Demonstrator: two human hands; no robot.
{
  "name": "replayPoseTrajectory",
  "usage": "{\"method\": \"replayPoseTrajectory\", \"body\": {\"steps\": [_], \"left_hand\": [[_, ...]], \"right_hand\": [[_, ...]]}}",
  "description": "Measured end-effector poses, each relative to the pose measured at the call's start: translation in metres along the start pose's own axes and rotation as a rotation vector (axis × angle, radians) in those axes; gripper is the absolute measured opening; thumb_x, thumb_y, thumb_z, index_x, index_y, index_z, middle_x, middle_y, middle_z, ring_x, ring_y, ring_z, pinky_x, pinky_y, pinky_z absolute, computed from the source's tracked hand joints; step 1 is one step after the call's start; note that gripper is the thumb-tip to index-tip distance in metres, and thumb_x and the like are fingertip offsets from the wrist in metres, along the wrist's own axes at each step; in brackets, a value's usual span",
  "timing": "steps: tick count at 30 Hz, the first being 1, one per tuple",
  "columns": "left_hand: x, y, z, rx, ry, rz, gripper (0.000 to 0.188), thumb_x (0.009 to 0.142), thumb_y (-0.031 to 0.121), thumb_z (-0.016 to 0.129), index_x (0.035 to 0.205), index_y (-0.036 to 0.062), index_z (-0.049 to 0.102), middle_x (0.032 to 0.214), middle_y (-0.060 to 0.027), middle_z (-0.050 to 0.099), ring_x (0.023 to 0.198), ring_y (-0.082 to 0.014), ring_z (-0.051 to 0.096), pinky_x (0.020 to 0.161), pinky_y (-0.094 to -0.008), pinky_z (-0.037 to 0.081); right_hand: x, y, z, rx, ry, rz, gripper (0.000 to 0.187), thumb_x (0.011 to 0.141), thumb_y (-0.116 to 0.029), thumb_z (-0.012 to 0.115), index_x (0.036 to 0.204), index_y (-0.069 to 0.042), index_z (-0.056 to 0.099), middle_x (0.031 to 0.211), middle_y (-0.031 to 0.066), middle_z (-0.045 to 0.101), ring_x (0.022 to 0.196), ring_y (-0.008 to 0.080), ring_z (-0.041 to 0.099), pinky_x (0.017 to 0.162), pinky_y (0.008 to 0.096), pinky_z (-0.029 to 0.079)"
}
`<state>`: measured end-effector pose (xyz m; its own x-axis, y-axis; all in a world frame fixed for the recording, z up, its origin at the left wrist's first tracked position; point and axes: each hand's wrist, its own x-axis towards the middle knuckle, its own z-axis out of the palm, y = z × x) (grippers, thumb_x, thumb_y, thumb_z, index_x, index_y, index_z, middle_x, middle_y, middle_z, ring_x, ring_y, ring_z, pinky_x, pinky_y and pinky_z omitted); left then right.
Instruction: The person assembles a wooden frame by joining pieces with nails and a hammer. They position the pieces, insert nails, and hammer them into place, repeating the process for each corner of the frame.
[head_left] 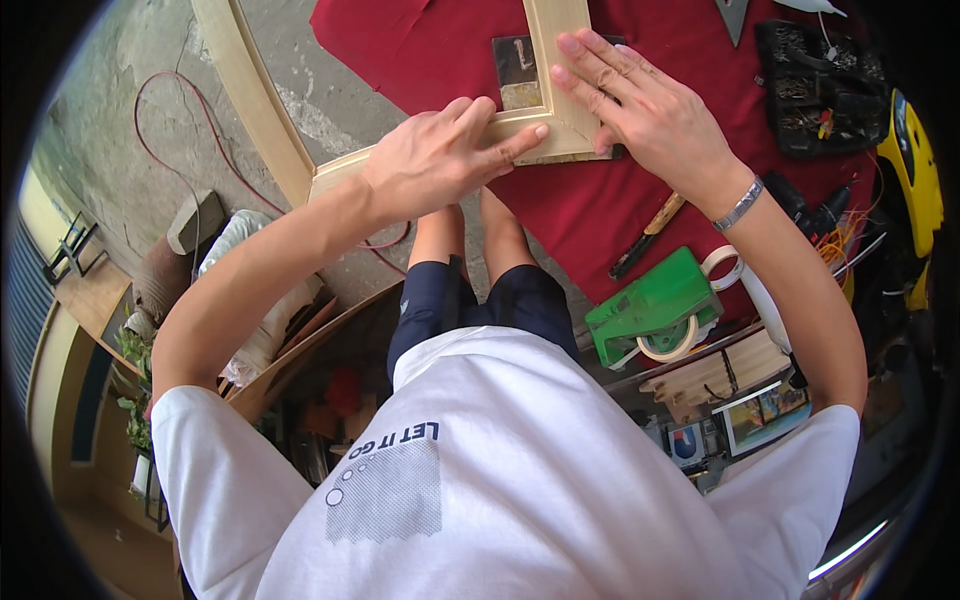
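A pale wooden frame (pixel 262 110) reaches across the top of the view, its mitred near-right corner over a red cloth. My left hand (pixel 430 155) is wrapped round the near rail, thumb stretched along its top toward the corner. Against the right rail, just beyond that corner, my right hand (pixel 640 110) lies with its fingers straight and pressed flat on the wood; its thumb is down by the corner's outer edge. Beneath the corner shows a dark square plate (pixel 514 60) with a light wooden strip. The underside of the joint is hidden.
On the red cloth (pixel 400 45) lie a wooden-handled tool (pixel 655 230), a green tape dispenser (pixel 650 310), a tape roll (pixel 722 266), a black tray of small hardware (pixel 815 85) and a grey metal triangle (pixel 735 18). A yellow object (pixel 912 160) stands far right. A reddish hose (pixel 140 120) crosses the concrete floor.
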<state>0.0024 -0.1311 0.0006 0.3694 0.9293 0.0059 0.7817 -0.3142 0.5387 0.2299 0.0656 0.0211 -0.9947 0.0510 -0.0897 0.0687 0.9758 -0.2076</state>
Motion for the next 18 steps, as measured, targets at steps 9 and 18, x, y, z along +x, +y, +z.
{"method": "replayPoseTrajectory", "body": {"steps": [9, 18], "left_hand": [[0.001, 0.001, -0.002, -0.021, 0.017, -0.031, 0.067, 0.091, 0.027, 0.076, 0.154, 0.0323, 0.056, 0.095, -0.0079, 0.048, 0.082, -0.0232, 0.059, 0.067, -0.0376, 0.058], [0.002, 0.001, -0.003, -0.054, -0.004, -0.048, 0.067, 0.09, 0.027, 0.076, 0.154, 0.0342, 0.056, 0.096, -0.0082, 0.047, 0.082, -0.0235, 0.058, 0.066, -0.0382, 0.057]], "right_hand": [[0.001, 0.009, -0.005, 0.041, -0.03, -0.089, 0.082, 0.083, -0.029, 0.074, 0.158, -0.013, 0.047, 0.171, 0.0065, 0.033, 0.156, 0.0233, 0.035, 0.124, 0.036, 0.042], [0.0, 0.013, -0.002, 0.025, -0.032, -0.121, 0.083, 0.082, -0.034, 0.069, 0.158, -0.009, 0.047, 0.169, 0.0113, 0.037, 0.156, 0.0261, 0.036, 0.125, 0.0415, 0.04]]}}
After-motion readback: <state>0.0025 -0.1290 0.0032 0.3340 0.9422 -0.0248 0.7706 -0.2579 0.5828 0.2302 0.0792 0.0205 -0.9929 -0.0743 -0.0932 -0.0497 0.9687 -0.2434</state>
